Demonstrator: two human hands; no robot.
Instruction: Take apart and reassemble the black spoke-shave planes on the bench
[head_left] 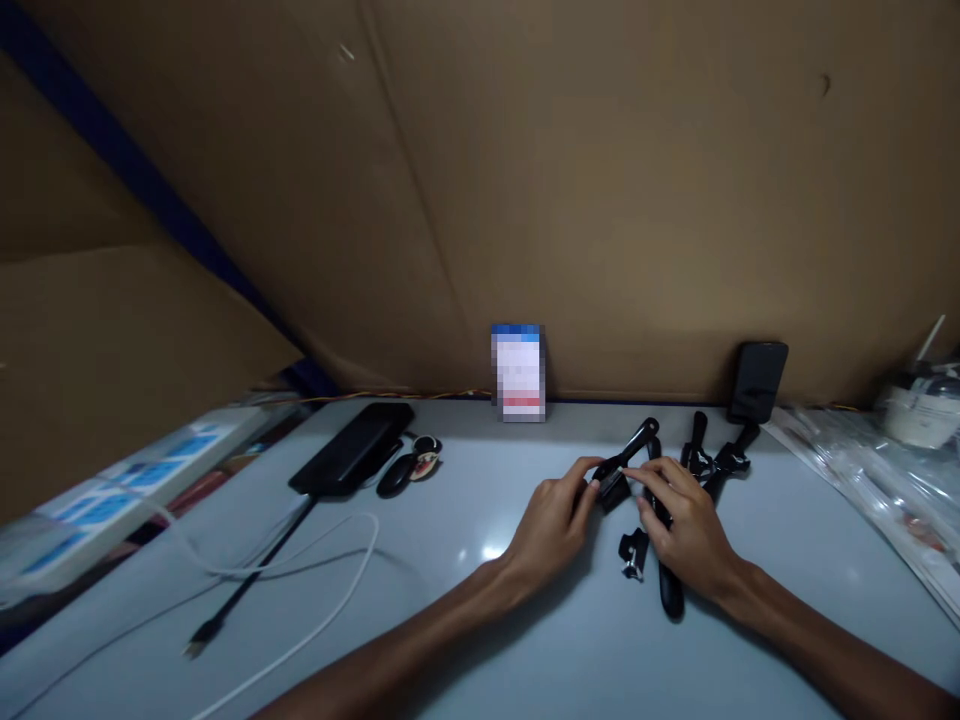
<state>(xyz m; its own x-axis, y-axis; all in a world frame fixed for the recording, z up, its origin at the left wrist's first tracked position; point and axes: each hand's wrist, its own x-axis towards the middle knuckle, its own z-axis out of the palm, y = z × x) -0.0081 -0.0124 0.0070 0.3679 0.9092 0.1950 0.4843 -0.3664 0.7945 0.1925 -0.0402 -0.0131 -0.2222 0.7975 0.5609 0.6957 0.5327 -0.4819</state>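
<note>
My left hand (553, 515) is closed round a black plastic-handled tool (636, 441) with a hole in its far end, raised slightly above the grey table. My right hand (686, 515) reaches in from the other side; its stretched index fingertip touches the tool's near part, and its thumb stands apart. Below the right hand lies a long black handle (672, 592), partly covered by it. A small black piece with a shiny metal part (634, 555) rests on the table between my wrists. Further right lie more black tool parts (699, 450), partly hidden by the right hand.
A lit phone (520, 375) leans on the brown back wall, and a dark phone (759, 382) stands at right. At left are a black power bank (352, 450), keys with a fob (409, 468), a white cable (352, 590) and a power strip (112, 500). Clear plastic bags (877, 490) lie right.
</note>
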